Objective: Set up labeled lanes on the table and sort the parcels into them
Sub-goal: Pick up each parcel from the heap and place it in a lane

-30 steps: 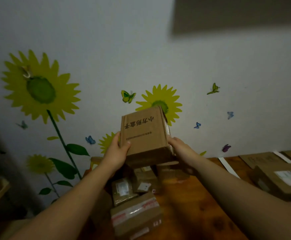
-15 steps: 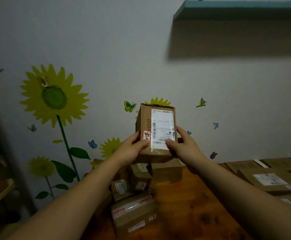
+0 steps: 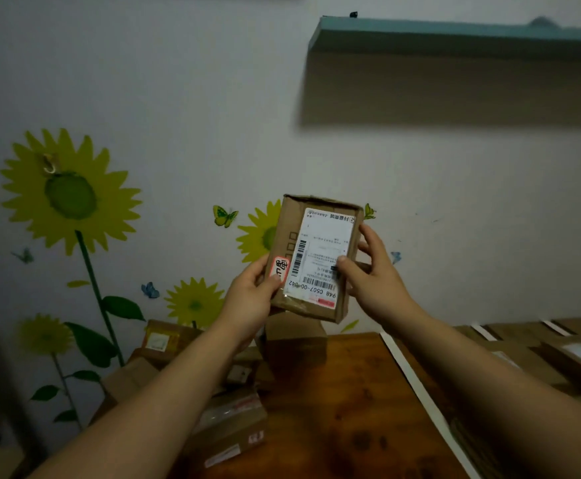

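Brown cardboard parcel (image 3: 313, 259) with a white shipping label is held up above the wooden desk (image 3: 334, 392), your left hand (image 3: 251, 299) and right hand (image 3: 375, 278) gripping its side edges, fingers (image 3: 343, 263) curled round it. You seem to be reading the label. Next, choose its lane beside the white paper strip (image 3: 416, 382) and set it down flat.

Matt cardboard parcel (image 3: 316, 261) – glossy paper label (image 3: 323, 250) – varnished wood table (image 3: 344, 392)

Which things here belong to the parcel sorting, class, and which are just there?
Job: the box in the left hand and right hand, its label, the parcel pile, the white strip, the table.
Just there: sunflower stickers, butterfly stickers, shelf.
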`<state>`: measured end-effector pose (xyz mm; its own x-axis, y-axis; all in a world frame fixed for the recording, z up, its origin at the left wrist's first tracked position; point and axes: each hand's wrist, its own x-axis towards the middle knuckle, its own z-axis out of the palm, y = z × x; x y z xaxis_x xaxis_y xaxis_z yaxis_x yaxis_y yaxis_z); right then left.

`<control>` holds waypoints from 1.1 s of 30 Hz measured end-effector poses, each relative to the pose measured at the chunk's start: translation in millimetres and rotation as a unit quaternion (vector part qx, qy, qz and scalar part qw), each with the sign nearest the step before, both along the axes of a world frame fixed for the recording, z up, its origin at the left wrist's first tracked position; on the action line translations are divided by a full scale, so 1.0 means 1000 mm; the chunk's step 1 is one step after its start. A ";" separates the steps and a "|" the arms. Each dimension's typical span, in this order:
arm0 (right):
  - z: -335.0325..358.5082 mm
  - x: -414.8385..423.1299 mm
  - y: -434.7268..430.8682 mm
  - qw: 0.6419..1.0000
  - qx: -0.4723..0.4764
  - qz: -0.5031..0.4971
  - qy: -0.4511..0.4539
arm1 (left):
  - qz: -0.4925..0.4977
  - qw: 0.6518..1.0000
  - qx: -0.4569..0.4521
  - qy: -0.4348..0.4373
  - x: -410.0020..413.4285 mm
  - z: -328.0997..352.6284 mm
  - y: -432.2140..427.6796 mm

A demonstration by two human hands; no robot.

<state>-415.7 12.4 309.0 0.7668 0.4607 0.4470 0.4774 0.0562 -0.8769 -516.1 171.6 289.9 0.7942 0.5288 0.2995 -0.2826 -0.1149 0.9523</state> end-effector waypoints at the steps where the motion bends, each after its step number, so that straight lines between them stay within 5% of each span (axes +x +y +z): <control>1: 0.002 0.003 -0.005 1.000 -0.001 0.014 0.014 | -0.001 1.000 0.010 0.007 0.004 -0.002 -0.005; 6: -0.024 0.007 -0.041 0.989 -0.125 0.053 0.063 | -0.002 0.997 0.021 0.072 0.029 -0.026 -0.028; 11: -0.093 0.000 -0.100 0.957 -0.232 0.013 0.174 | -0.120 0.959 0.060 0.250 0.047 -0.090 -0.072; 21: -0.152 -0.012 -0.224 0.935 -0.175 -0.169 0.256 | -0.286 0.910 0.109 0.279 0.090 -0.136 -0.185; 33: -0.163 0.029 -0.425 0.919 -0.170 -0.262 0.241 | -0.337 0.885 0.103 0.303 0.142 -0.136 -0.384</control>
<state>-387.0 -412.9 146.5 0.9943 0.0226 -0.1043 -0.0876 -0.3859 -0.9184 -374.4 -212.4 154.4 0.9565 -0.1434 -0.2540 0.2017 -0.3040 0.9311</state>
